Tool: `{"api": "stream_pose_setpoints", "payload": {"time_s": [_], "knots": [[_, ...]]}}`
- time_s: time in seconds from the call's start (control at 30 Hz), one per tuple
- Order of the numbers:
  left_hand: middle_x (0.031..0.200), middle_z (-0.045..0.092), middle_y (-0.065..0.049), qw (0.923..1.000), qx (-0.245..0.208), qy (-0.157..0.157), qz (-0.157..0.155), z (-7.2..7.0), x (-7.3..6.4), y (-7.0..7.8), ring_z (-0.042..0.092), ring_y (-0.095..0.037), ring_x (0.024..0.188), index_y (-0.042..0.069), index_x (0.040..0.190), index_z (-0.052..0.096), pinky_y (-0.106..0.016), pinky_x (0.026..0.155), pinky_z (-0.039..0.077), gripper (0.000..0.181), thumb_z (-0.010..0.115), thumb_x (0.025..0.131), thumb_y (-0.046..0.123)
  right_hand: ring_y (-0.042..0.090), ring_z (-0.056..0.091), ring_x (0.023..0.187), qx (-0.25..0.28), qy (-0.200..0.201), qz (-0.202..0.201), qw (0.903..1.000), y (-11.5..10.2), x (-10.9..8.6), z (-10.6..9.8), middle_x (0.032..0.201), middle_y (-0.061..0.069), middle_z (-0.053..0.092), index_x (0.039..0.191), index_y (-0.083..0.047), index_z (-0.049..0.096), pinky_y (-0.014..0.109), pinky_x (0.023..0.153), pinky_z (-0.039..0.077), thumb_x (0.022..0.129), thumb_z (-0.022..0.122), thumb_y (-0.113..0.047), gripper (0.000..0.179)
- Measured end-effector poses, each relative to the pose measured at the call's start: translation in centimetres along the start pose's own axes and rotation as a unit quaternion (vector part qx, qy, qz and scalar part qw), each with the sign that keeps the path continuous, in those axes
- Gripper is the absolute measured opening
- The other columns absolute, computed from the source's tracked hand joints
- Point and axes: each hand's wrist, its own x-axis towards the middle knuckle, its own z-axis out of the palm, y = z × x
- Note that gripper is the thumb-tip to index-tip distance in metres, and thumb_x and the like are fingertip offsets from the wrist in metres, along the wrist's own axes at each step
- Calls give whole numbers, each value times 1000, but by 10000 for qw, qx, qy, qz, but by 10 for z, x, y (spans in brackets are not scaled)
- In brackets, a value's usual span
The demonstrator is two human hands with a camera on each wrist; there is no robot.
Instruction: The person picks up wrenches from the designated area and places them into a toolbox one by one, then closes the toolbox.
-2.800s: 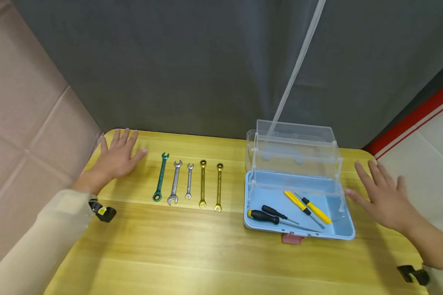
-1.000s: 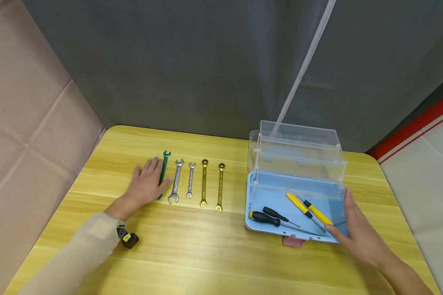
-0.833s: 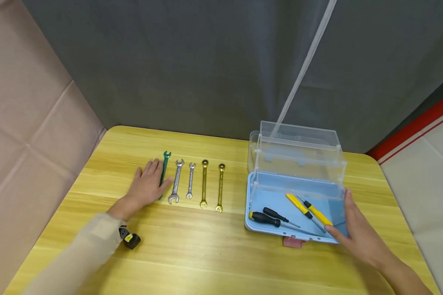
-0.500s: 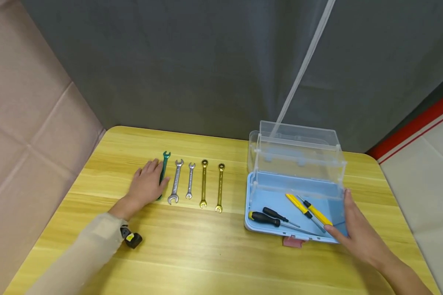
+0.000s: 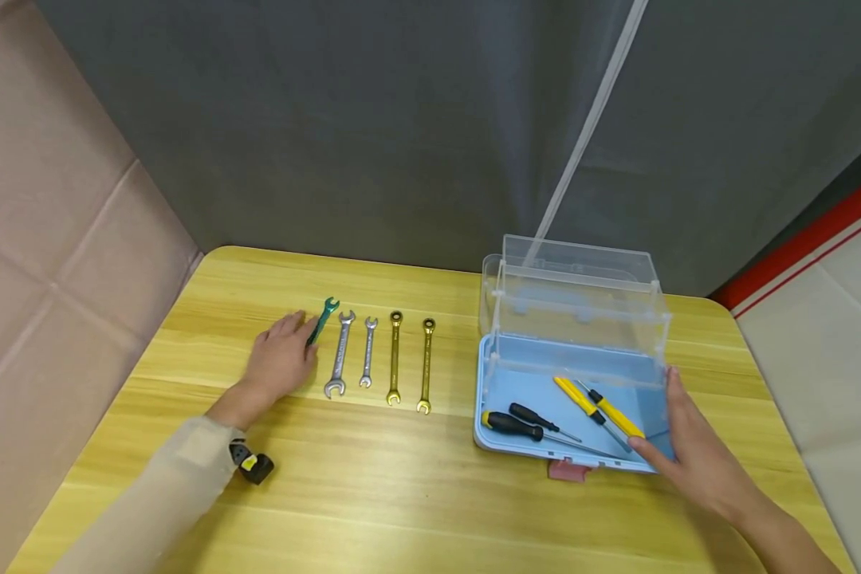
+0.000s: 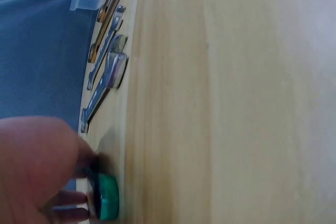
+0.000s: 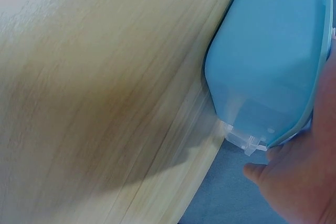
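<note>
My left hand [image 5: 280, 363] pinches a green combination wrench [image 5: 323, 320] at the left end of a row of wrenches. The wrench's open end sticks out past the fingers, leaning right, and much of its shaft is hidden by the hand. In the left wrist view its ring end [image 6: 109, 198] shows under the fingers. My right hand [image 5: 706, 458] grips the right front corner of a light blue toolbox [image 5: 480, 391], thumb over the rim and fingers along the side. Inside lie two black-handled screwdrivers [image 5: 514, 423] and two yellow-handled screwdrivers [image 5: 623, 416].
Right of the green wrench lie a large silver wrench [image 5: 340, 355], a small silver wrench [image 5: 368, 352] and two gold wrenches [image 5: 395, 359]. The toolbox's clear lid and trays [image 5: 581, 275] stand raised at the back. A grey curtain [image 5: 330, 135] hangs behind the wooden table [image 5: 402, 510].
Both hands came inward, the left onto the green wrench, the right onto the toolbox corner. In the last half second the green wrench's open end swung right as the left fingers closed.
</note>
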Motion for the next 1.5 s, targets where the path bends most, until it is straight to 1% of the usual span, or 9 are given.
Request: {"api": "stream_pose_setpoints", "payload": {"time_s": [0.13,0.23,0.33,0.7,0.93,1.07,1.23,1.37,1.5], "knots": [[132,52,-31,9985,-326,372,-245,-1,-1,2,47,-49,121,-7,137,57,-65,88,42,42,58,99,13,50,6,151,-9,-11,13,10000,0,0,0,166,28,-6,160,-2,-14,48,123,0,98,70,-32,109],[116,57,-30,9967,-470,578,-314,-2,-1,3,53,-44,104,-11,129,61,-58,81,48,37,61,97,7,51,7,150,-4,8,4,10000,0,0,0,166,28,-5,160,-2,-14,48,123,1,97,71,-31,109],[108,58,-29,9964,-486,633,-298,-2,0,2,56,-42,96,-13,125,61,-53,79,52,34,62,95,3,52,8,150,-3,14,-5,10000,0,0,0,166,28,-5,160,-2,-14,50,123,1,97,71,-31,109],[102,63,-27,9970,-364,653,-198,-4,0,-1,63,-42,95,-14,119,64,-52,81,57,26,60,95,-5,55,10,148,-30,-9,10,10000,0,1,0,166,29,-4,160,-1,-14,57,122,4,97,71,-31,110],[104,64,-29,9958,-533,730,-168,-3,0,-5,63,-44,96,-14,121,64,-54,82,56,28,60,95,-5,55,9,148,-40,-87,126,9999,0,2,0,166,28,-6,159,-1,-15,61,120,5,97,70,-33,110],[105,65,-30,9946,-637,814,-130,1,1,-9,63,-45,97,-13,122,63,-55,84,55,30,61,94,-4,56,10,148,-33,-68,117,9999,0,2,0,166,29,-4,160,-1,-14,61,120,5,97,71,-32,110],[105,65,-29,9920,-704,1048,-24,7,1,-14,62,-44,96,-12,121,65,-55,83,54,28,59,94,-3,56,10,148,-35,-70,117,9999,1,2,0,166,30,-3,160,-1,-14,61,120,5,97,71,-32,110],[103,65,-28,9899,-664,1253,83,13,1,-16,61,-43,94,-11,122,65,-54,82,53,29,59,95,-3,57,10,147,-45,-72,94,9999,1,2,0,165,31,-3,160,-2,-14,62,120,5,96,71,-32,111],[101,65,-28,9891,-594,1335,164,15,2,-16,60,-42,91,-11,123,64,-52,79,52,30,60,95,-3,57,12,147,-92,-23,48,9999,1,2,1,165,31,-1,160,-1,-13,58,121,4,96,72,-32,110]]}}
